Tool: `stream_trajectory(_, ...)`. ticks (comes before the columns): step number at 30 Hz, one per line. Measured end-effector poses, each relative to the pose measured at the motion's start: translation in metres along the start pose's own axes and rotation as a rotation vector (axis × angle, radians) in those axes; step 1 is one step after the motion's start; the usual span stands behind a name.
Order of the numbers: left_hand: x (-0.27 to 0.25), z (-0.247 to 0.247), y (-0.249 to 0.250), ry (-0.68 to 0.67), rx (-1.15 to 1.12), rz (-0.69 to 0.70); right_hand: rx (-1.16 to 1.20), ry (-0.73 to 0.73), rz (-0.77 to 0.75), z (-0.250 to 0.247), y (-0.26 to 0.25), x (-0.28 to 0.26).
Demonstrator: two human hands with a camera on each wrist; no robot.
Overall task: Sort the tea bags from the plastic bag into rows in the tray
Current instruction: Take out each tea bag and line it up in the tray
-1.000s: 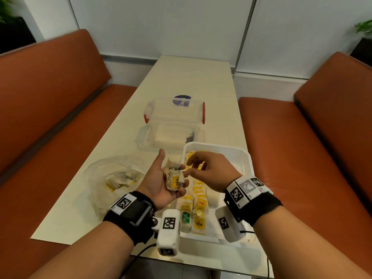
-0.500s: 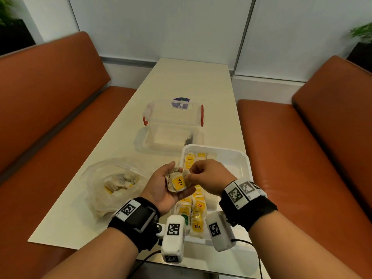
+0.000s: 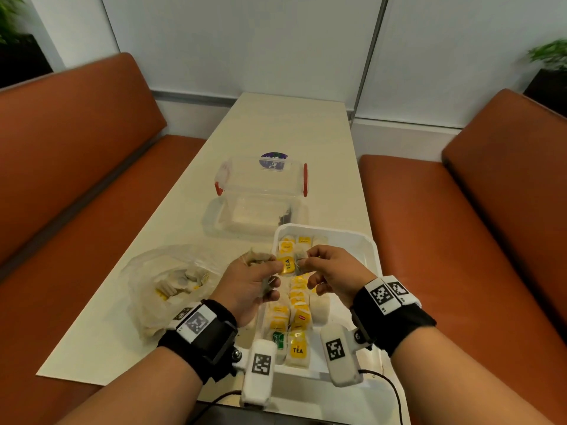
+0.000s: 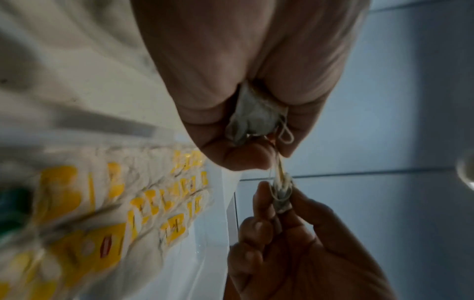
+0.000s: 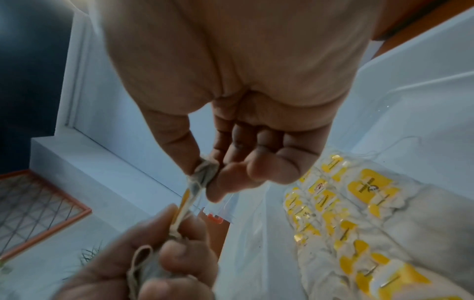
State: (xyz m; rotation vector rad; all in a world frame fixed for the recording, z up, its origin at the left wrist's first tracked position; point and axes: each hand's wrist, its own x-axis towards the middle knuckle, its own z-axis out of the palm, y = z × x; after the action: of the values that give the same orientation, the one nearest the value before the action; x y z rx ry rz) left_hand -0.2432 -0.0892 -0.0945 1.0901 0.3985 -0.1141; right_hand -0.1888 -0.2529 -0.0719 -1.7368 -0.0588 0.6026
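Observation:
Both hands hover over the left edge of the white tray (image 3: 369,250), which holds rows of tea bags (image 3: 296,314) with yellow tags. My left hand (image 3: 260,277) grips a small bunch of tea bags (image 4: 254,119) in its curled fingers. My right hand (image 3: 310,260) pinches one tea bag (image 5: 204,174) between thumb and forefinger. A string and a yellow "TEA" tag (image 3: 287,265) stretch between the two hands. The clear plastic bag (image 3: 171,283), with more tea bags inside, lies on the table to the left of the tray.
A clear storage box (image 3: 260,179) with red latches stands beyond the tray, and its lid (image 3: 254,220) lies flat in front of it. Orange benches (image 3: 76,179) flank the long pale table (image 3: 276,124).
My left hand has curled from an open palm round the bunch. The right hand has taken one bag and drawn it a little to the right, stretching the string between the hands.

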Motion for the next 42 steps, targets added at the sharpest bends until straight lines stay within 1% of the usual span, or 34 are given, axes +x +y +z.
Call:
stream_trajectory(1,0.001,0.001,0.005,-0.009,0.138,0.070,-0.060,0.001,-0.013,-0.001,0.001,-0.001)
stream_trajectory(2,0.001,0.001,0.010,-0.031,0.331,0.149,-0.161,0.014,-0.050,-0.003,0.002,-0.002)
stream_trajectory(4,0.003,0.003,0.024,-0.106,0.800,0.295,-0.382,0.035,-0.179,-0.007,0.000,-0.005)
stream_trajectory(6,0.003,0.008,0.038,-0.188,1.188,0.395,-0.506,-0.009,-0.290,-0.007,-0.004,-0.008)
stream_trajectory(7,0.002,0.012,0.044,-0.218,1.309,0.433,-0.542,-0.041,-0.314,-0.006,-0.006,-0.008)
stream_trajectory(8,0.002,0.016,0.049,-0.236,1.374,0.461,-0.567,-0.065,-0.326,-0.006,-0.006,-0.008)
stream_trajectory(9,0.002,0.017,0.051,-0.244,1.387,0.479,-0.577,-0.075,-0.329,-0.005,-0.005,-0.007)
stream_trajectory(11,0.004,0.015,0.052,-0.244,1.300,0.477,-0.554,-0.075,-0.321,-0.007,-0.003,-0.006)
stream_trajectory(15,0.005,0.003,0.040,-0.218,1.066,0.441,-0.354,-0.086,-0.292,-0.012,0.000,-0.007)
stream_trajectory(17,0.004,0.002,0.033,-0.216,1.011,0.466,-0.314,-0.083,-0.282,-0.015,0.001,-0.008)
stream_trajectory(20,0.003,0.006,0.029,-0.213,1.050,0.528,-0.377,-0.075,-0.304,-0.018,-0.001,-0.010)
stream_trajectory(23,0.003,0.010,0.029,-0.214,1.101,0.570,-0.531,-0.043,-0.343,-0.020,-0.007,-0.015)
stream_trajectory(27,0.001,0.010,0.027,-0.224,1.092,0.565,-0.620,-0.024,-0.365,-0.020,-0.016,-0.021)
stream_trajectory(30,0.001,0.009,0.022,-0.223,1.092,0.512,-0.742,-0.028,-0.367,-0.022,-0.016,-0.022)
stream_trajectory(32,0.004,0.001,0.018,-0.170,1.101,0.433,-0.871,-0.031,-0.315,-0.025,-0.013,-0.021)
stream_trajectory(34,0.007,-0.011,0.014,-0.118,1.154,0.348,-1.027,-0.066,-0.205,-0.028,-0.005,-0.019)
stream_trajectory(36,0.007,-0.020,0.009,-0.103,1.204,0.281,-1.153,-0.118,-0.078,-0.030,0.003,-0.015)
stream_trajectory(39,0.007,-0.024,0.004,-0.108,1.220,0.236,-1.241,-0.201,0.056,-0.027,0.012,-0.011)
stream_trajectory(42,0.008,-0.025,0.003,-0.111,1.231,0.233,-1.289,-0.300,0.147,-0.019,0.020,-0.005)
